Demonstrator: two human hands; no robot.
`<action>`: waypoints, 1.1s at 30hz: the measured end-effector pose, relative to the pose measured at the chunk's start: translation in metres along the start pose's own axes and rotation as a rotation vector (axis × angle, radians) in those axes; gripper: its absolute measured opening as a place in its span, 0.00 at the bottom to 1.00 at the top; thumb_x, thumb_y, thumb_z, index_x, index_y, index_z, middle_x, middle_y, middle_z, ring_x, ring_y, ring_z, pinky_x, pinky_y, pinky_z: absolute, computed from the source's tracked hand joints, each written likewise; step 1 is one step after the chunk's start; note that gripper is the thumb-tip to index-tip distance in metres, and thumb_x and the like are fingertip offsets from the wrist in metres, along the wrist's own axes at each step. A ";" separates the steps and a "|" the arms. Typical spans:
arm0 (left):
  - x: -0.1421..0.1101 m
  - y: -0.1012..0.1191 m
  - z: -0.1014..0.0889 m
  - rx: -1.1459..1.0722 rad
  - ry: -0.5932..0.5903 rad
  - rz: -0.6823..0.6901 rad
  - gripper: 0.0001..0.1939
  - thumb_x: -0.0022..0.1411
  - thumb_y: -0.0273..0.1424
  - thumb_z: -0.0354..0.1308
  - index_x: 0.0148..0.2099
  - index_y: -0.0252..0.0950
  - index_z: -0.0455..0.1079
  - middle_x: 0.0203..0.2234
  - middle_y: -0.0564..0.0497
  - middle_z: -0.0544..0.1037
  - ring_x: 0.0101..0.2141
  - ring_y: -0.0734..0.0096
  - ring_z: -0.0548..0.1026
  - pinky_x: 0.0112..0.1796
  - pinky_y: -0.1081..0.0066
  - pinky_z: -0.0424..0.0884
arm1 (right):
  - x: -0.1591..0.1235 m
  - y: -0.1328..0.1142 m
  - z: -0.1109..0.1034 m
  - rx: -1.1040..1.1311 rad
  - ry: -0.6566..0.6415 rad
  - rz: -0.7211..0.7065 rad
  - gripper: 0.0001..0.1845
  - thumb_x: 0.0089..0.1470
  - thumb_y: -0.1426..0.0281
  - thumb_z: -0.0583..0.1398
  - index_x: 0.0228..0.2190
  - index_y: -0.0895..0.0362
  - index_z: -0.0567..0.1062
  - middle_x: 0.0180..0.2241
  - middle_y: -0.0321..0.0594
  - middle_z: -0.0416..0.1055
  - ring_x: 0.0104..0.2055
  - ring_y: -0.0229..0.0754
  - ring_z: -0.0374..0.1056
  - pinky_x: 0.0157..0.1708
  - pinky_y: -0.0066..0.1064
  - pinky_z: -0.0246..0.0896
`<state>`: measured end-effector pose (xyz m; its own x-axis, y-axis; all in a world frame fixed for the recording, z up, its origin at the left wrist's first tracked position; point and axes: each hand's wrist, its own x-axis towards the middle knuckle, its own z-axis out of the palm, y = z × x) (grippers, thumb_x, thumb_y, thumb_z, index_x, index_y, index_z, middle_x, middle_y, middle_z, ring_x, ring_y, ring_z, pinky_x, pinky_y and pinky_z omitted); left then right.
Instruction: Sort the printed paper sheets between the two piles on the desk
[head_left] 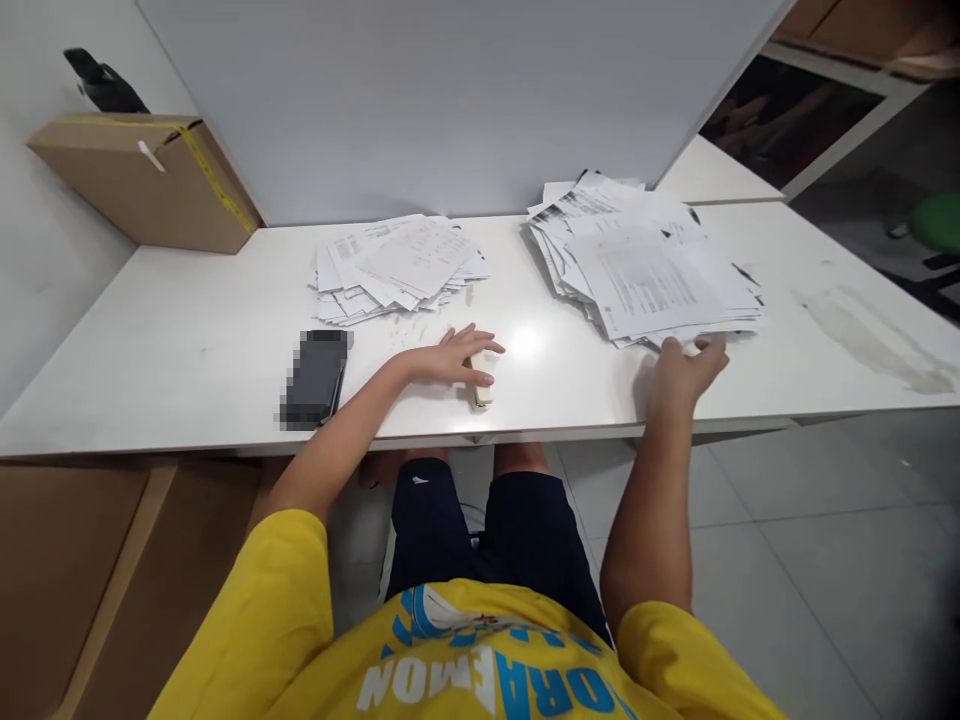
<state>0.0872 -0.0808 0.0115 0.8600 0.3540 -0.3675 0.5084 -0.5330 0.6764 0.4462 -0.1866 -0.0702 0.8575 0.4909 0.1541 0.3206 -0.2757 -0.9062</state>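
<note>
Pictured with an open left hand [456,357] over a cream stapler [481,394] on a desk [202,345] and, right of the stapler, a curled right hand [688,374] at a paper stack [645,270], unclear whether gripping.

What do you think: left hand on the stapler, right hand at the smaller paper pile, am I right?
Not quite: the head view shows the right hand at the bigger paper pile. The left hand is on the stapler.

Office-like workspace, judging by the white desk [187,330] and printed papers [637,275].
</note>
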 end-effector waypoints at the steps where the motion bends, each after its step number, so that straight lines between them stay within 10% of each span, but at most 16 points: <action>1: 0.000 0.000 0.000 0.001 0.000 0.000 0.45 0.61 0.63 0.53 0.73 0.50 0.52 0.77 0.55 0.38 0.74 0.57 0.25 0.71 0.51 0.24 | -0.004 0.000 -0.003 -0.006 0.050 0.045 0.36 0.55 0.68 0.58 0.63 0.63 0.57 0.61 0.64 0.52 0.60 0.58 0.64 0.62 0.50 0.58; 9: 0.000 0.002 0.006 -0.008 0.016 0.006 0.44 0.60 0.64 0.53 0.72 0.51 0.55 0.77 0.55 0.40 0.74 0.54 0.24 0.70 0.48 0.24 | -0.043 -0.034 0.008 0.062 0.173 -0.230 0.22 0.58 0.68 0.55 0.55 0.53 0.67 0.57 0.55 0.61 0.53 0.57 0.67 0.56 0.54 0.61; 17: -0.002 0.002 0.009 -0.030 0.033 -0.022 0.43 0.58 0.63 0.55 0.70 0.52 0.57 0.77 0.54 0.40 0.74 0.49 0.24 0.70 0.44 0.26 | -0.048 -0.121 0.139 0.083 -0.483 -0.578 0.21 0.61 0.62 0.54 0.54 0.52 0.71 0.50 0.50 0.72 0.54 0.53 0.68 0.53 0.48 0.66; 23: -0.003 0.001 0.010 0.003 0.055 0.017 0.41 0.59 0.61 0.54 0.69 0.49 0.59 0.72 0.47 0.53 0.73 0.46 0.41 0.71 0.49 0.43 | -0.082 -0.141 0.220 -0.135 -0.852 -0.912 0.32 0.56 0.61 0.64 0.60 0.56 0.70 0.66 0.54 0.61 0.68 0.62 0.54 0.65 0.57 0.52; 33: -0.002 -0.001 0.006 -0.018 0.049 0.010 0.41 0.59 0.60 0.55 0.67 0.44 0.62 0.69 0.44 0.57 0.70 0.43 0.49 0.68 0.51 0.49 | -0.094 -0.161 0.206 0.006 -0.667 -0.893 0.21 0.66 0.67 0.50 0.48 0.55 0.81 0.53 0.50 0.75 0.54 0.56 0.68 0.55 0.52 0.64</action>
<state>0.0854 -0.0860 0.0078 0.8617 0.3864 -0.3288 0.4983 -0.5226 0.6918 0.2313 -0.0179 -0.0195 -0.0684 0.8573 0.5103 0.7110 0.4007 -0.5779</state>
